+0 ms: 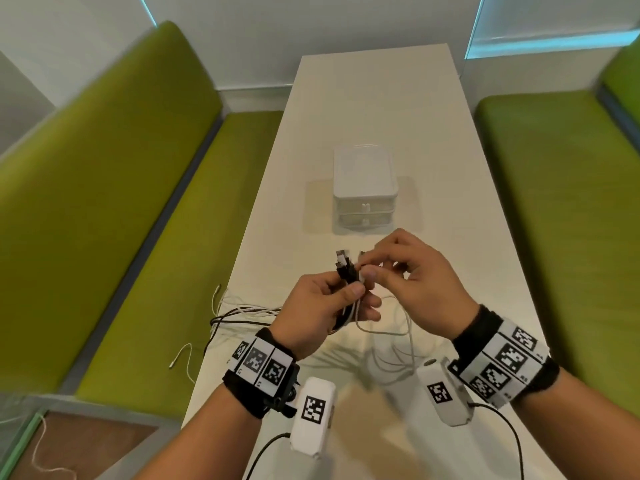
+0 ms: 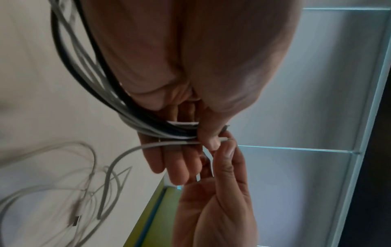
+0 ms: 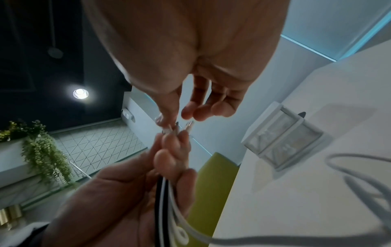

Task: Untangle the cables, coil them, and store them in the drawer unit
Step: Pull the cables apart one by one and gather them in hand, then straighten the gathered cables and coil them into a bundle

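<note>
Both hands are raised above the near part of the white surface [image 1: 374, 109], meeting just in front of the drawer unit [image 1: 364, 188]. The left hand [image 1: 322, 313] is clenched round a bundle of black and white cables [image 1: 346, 271], held roughly upright with the connector ends pointing up and away from the person, toward the drawer unit. The right hand [image 1: 412, 282] pinches the tip of a white cable [image 2: 148, 146] between thumb and forefinger, right beside the left thumb; its other fingers are loosely spread.

Below the left fist the cable lengths run down and to the left, trailing across the surface and over its left edge, where some strands hang toward the green bench [image 1: 114, 216]. A loose white loop [image 1: 388, 327] droops under the hands and rests on the surface with further slack.

The drawer unit stands at mid-surface, its two drawer fronts facing the person, both drawers closed. Bare surface lies on either side of it and beyond it, up to the far wall.
</note>
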Action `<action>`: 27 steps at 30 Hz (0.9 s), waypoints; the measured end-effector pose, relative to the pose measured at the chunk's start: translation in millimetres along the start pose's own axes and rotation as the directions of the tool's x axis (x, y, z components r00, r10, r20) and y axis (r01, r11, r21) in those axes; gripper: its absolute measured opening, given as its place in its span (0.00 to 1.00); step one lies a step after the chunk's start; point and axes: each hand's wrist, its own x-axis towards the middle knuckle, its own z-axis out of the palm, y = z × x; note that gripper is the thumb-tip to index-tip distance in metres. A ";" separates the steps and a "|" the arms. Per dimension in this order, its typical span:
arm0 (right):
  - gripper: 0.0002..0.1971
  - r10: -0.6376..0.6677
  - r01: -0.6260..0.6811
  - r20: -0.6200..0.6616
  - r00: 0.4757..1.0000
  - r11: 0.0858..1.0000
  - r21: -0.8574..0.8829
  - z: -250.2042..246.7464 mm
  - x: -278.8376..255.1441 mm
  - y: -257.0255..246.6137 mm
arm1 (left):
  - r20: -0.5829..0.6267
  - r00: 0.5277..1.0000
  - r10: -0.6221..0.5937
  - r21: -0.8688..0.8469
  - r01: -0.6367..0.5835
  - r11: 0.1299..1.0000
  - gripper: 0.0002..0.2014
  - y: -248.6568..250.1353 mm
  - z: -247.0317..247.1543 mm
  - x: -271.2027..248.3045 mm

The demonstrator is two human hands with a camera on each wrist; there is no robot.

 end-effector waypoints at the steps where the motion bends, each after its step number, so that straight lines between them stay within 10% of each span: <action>1: 0.06 0.009 -0.008 -0.031 0.999 1.000 0.021 2.0 -0.7 0.8 | 0.003 1.000 -0.014 0.025 0.014 1.000 0.11 0.7 -0.2 0.7; 4: 0.10 0.068 -0.049 -0.112 0.991 0.985 0.168 17.5 -9.3 -0.9 | -0.027 0.999 0.023 0.028 -0.022 0.999 0.09 5.8 4.8 4.7; 9: 0.24 0.245 -0.299 0.179 0.953 0.859 0.416 47.0 -30.6 8.5 | -0.172 0.969 0.177 -0.055 -0.188 0.981 0.11 20.2 3.2 14.0; 14: 0.01 0.194 -0.176 0.164 0.967 0.978 -0.113 24.8 -22.2 28.6 | -0.170 0.958 0.231 0.436 -0.137 0.890 0.10 17.3 -19.4 15.7; 18: 0.37 0.291 -0.186 0.056 0.955 0.738 -0.649 3.8 -8.9 30.1 | 0.022 0.977 0.210 0.844 -0.131 0.520 0.11 18.1 -23.6 10.0; 20: 0.40 0.269 -0.205 -0.026 0.963 0.667 -0.716 3.5 -8.3 28.2 | 0.064 0.991 0.118 0.890 -0.110 0.442 0.11 15.2 -16.7 8.6; 24: 0.13 0.046 -0.026 0.039 0.998 0.913 -0.408 4.6 -7.3 41.0 | 0.128 0.992 -0.016 0.912 -0.111 0.395 0.23 4.7 -8.7 5.5; 27: 0.10 0.133 -0.102 0.079 0.988 0.944 -0.315 -8.6 -7.7 44.8 | 0.015 0.986 0.163 0.924 -0.076 0.375 0.12 13.3 -19.5 5.4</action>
